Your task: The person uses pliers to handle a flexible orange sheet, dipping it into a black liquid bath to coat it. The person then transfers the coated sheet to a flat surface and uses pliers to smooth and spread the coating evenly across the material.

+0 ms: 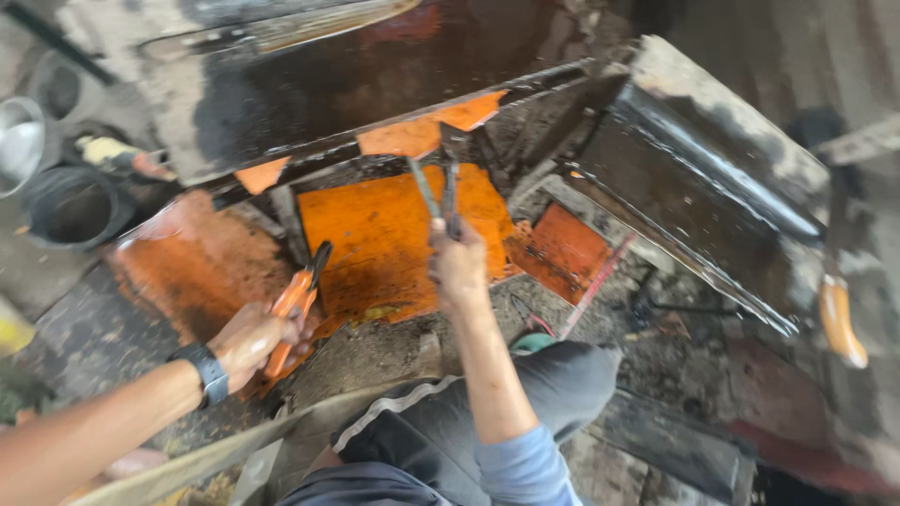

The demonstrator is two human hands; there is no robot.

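Left hand (251, 339) closed tight round the orange handles of a pair of pliers (298, 302), dark tip pointing up and away toward the orange panel (384, 245); black wristband (208, 372) on that wrist, forearm bare, coming in from the lower left corner; tip of the pliers close to the left edge of the panel, contact not clear through the blur.

Right hand (457, 270) closed round the lower ends of a grey metal tool with two long arms (441, 187), raised upright over the middle of the panel; upper end of the tool up at the dark metal bar (394, 141) above the panel; exact kind of tool hard to tell, motion blur across it; blue sleeve (523, 464) on that forearm, reaching up from the bottom centre.

Orange panel flat and rusty, set under the dark bar, between the two hands; smaller orange plate (562, 251) just to its right, tilted; rust-orange sheet (197, 262) to its left, under the left hand.

Knee in dark trousers with a white stripe (441, 422) at the bottom; dark metal beam (694, 197) slanting down the right side; black round tub (75, 206) and a silver bowl (19, 141) at the far left; orange-handled thing (839, 323) at the right edge; dirt and grit on the ground around.
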